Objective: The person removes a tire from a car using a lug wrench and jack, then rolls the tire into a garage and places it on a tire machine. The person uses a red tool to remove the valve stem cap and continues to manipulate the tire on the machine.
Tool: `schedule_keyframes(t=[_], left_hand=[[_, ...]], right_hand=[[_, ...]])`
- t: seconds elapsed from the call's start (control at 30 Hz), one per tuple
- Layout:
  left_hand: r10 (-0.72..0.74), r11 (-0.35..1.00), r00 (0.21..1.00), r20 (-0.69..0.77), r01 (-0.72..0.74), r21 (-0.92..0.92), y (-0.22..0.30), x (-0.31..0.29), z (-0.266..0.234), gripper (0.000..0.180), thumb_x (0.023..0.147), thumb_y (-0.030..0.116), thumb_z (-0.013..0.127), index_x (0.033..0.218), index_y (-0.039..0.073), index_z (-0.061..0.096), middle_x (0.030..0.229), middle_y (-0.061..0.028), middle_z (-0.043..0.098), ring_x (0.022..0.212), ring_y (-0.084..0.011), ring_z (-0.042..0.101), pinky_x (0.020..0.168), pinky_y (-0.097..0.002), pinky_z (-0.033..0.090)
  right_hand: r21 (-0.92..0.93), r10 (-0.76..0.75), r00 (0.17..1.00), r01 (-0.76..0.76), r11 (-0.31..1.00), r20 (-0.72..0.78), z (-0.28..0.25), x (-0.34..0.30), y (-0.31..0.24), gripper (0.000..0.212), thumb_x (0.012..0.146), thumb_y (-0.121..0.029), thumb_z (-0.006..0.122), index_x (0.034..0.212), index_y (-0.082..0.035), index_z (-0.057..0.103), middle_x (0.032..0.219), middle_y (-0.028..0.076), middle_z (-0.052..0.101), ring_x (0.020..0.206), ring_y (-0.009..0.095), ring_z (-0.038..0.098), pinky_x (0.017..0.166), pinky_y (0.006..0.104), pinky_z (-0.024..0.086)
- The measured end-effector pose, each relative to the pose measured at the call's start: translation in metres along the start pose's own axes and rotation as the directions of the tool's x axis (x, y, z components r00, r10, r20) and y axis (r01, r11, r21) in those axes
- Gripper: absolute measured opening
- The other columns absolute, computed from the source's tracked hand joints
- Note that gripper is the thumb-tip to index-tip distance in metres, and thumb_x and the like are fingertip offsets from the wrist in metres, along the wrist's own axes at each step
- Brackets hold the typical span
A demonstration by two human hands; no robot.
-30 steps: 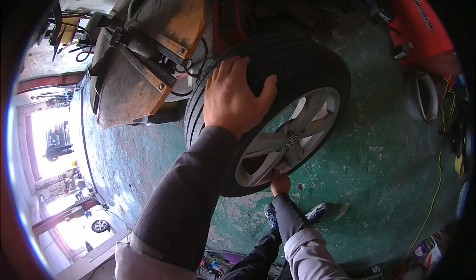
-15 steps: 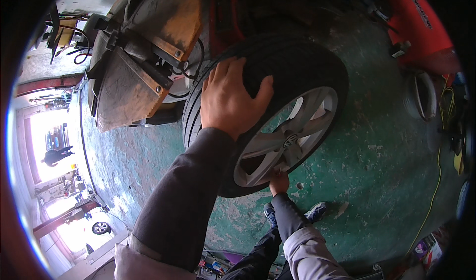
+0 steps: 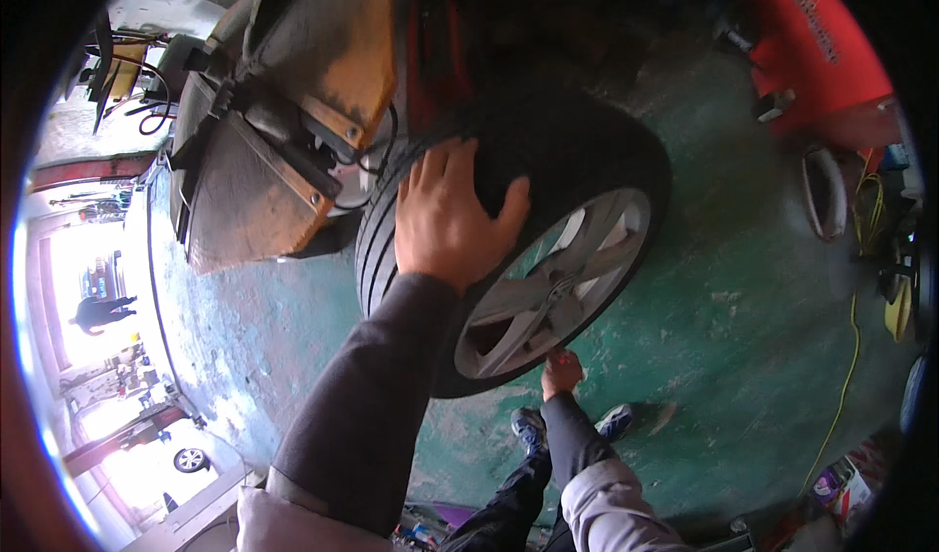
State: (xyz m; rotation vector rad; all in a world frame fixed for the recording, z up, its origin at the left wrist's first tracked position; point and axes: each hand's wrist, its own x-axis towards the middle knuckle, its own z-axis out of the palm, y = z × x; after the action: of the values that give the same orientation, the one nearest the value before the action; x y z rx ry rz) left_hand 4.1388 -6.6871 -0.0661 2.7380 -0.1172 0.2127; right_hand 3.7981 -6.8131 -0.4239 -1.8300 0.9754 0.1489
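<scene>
Black rubber tyre [image 3: 587, 151] wraps a silver-grey metal wheel [image 3: 562, 290] with broad spokes, the two tilted together in the middle of the view over a green painted concrete floor [image 3: 714, 356]; whether the tyre touches that floor cannot be told. The left hand [image 3: 445, 218] lies on the tyre's tread, palm down, its thumb spread well away from the fingers. The right hand [image 3: 560, 374] is curled at the lower edge of the tyre, just below the rim; whether it pinches anything cannot be told. Beside the tyre, on the left, sits a scuffed machine with wide brown and orange plates [image 3: 259, 195]. A glossy red metal casing [image 3: 822, 73] stands at the upper right, well apart from the wheel, and a thin yellow cable [image 3: 839, 405] trails along the floor below it. Grey-blue shoes [image 3: 529, 433] show beneath the right forearm.
</scene>
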Motion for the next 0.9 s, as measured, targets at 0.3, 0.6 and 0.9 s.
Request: schedule_keyframes(t=[0.3, 0.6, 0.9], left_hand=[[-0.022, 0.999, 1.0, 0.02, 0.022, 0.032, 0.009, 0.002, -0.009, 0.072, 0.084, 0.038, 0.08, 0.14, -0.004, 0.062, 0.147, -0.023, 0.06, 0.138, -0.0415, 0.056, 0.121, -0.0502, 0.041], [-0.079, 0.997, 0.984, 0.157, 0.078, 0.011, 0.01, 0.01, -0.018, 0.081, 0.081, 0.043, 0.082, 0.144, -0.002, 0.06, 0.151, -0.0233, 0.056, 0.145, -0.0416, 0.05, 0.124, -0.0539, 0.037], [-0.13, 0.992, 0.961, 0.242, 0.126, 0.029, 0.011, 0.016, -0.024, 0.083, 0.083, 0.052, 0.076, 0.146, 0.0, 0.061, 0.152, -0.0209, 0.057, 0.149, -0.039, 0.047, 0.127, -0.0555, 0.032]], right_hand=[[0.286, 0.043, 0.951, 0.048, 0.957, -0.305, -0.148, 0.197, -0.194, 0.03, 0.105, -0.028, 0.071, 0.105, 0.002, 0.071, 0.104, 0.012, 0.075, 0.094, 0.02, 0.07, 0.083, 0.0389, 0.055], [0.089, -0.666, 0.641, 0.692, 0.716, 0.381, -0.011, 0.252, -0.568, 0.026, 0.092, -0.019, 0.082, 0.112, -0.003, 0.077, 0.1, 0.01, 0.078, 0.092, 0.019, 0.073, 0.085, 0.0351, 0.057], [0.106, -0.522, 0.646, 0.568, 0.816, 0.557, 0.122, 0.259, -0.598, 0.03, 0.094, -0.024, 0.079, 0.111, 0.0, 0.076, 0.097, 0.015, 0.078, 0.091, 0.026, 0.075, 0.083, 0.0393, 0.058]])
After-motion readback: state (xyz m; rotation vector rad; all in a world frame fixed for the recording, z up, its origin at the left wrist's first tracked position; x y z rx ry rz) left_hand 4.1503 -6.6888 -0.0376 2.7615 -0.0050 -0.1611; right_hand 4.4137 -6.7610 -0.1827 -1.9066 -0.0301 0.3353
